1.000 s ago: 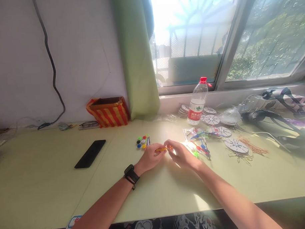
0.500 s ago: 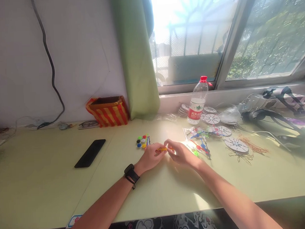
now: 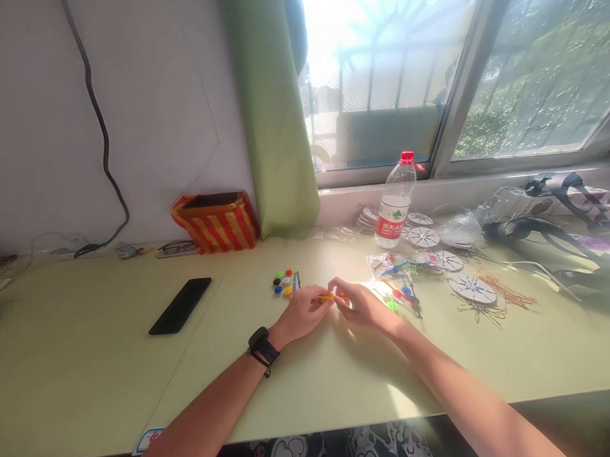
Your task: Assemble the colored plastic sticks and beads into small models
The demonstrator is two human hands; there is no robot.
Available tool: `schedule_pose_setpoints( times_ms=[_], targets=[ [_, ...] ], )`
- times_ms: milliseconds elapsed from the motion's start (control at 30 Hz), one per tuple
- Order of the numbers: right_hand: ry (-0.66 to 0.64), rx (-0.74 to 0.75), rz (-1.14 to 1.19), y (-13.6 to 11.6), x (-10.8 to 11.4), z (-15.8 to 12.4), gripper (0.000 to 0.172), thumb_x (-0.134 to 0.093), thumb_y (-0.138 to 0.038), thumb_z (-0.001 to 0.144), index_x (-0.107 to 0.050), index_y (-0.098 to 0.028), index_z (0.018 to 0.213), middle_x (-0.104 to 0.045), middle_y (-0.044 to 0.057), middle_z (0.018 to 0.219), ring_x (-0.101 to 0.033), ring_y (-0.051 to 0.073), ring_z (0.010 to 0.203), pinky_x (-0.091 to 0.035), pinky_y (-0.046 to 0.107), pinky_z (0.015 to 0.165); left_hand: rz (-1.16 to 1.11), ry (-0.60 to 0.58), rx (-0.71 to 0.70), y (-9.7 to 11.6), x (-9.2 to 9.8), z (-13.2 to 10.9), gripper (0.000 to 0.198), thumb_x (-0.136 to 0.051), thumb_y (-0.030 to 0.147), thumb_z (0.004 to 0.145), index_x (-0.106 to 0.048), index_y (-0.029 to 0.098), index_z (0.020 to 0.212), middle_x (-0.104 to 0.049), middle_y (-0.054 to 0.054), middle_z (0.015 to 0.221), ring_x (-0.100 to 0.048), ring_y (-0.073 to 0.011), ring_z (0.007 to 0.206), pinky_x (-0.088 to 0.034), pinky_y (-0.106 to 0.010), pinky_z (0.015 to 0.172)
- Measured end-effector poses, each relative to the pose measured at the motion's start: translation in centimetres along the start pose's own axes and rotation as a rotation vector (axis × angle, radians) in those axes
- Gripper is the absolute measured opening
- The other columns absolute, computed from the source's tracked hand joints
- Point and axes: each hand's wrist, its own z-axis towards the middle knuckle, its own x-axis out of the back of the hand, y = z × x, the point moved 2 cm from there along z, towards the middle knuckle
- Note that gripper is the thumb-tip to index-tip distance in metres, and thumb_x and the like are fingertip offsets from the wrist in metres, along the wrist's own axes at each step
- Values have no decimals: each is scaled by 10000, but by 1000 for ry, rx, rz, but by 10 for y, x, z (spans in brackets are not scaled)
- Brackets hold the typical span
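My left hand (image 3: 304,312) and my right hand (image 3: 358,306) meet over the middle of the pale green table (image 3: 310,381). Between their fingertips is a thin orange-yellow piece (image 3: 325,298), pinched from both sides; its ends are hidden by the fingers. Just behind my left hand lie several small round pieces, among them a blue one (image 3: 278,290), with thin coloured sticks beside them. To the right of my right hand, coloured plastic parts (image 3: 398,294) lie on and by a clear bag.
A black phone (image 3: 180,306) lies at the left. Behind stand a red-and-yellow striped box (image 3: 219,221) and a water bottle (image 3: 393,209). White slotted discs (image 3: 472,289), brown strings (image 3: 510,292) and black straps (image 3: 535,237) spread over the right side.
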Motion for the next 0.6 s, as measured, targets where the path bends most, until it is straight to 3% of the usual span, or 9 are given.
schedule_pose_setpoints(
  times_ms=[600],
  targets=[
    [8,21,-19,3,0,0,218,-484,-167,914,-555,-268,1093,-627,-28,777,-544,144,649,-412,243,634,9,5,-14,0,0,1,234,-595,354,964,-739,186,1040,-731,-75,955,-698,-200,860,-585,-291,744]
  ],
)
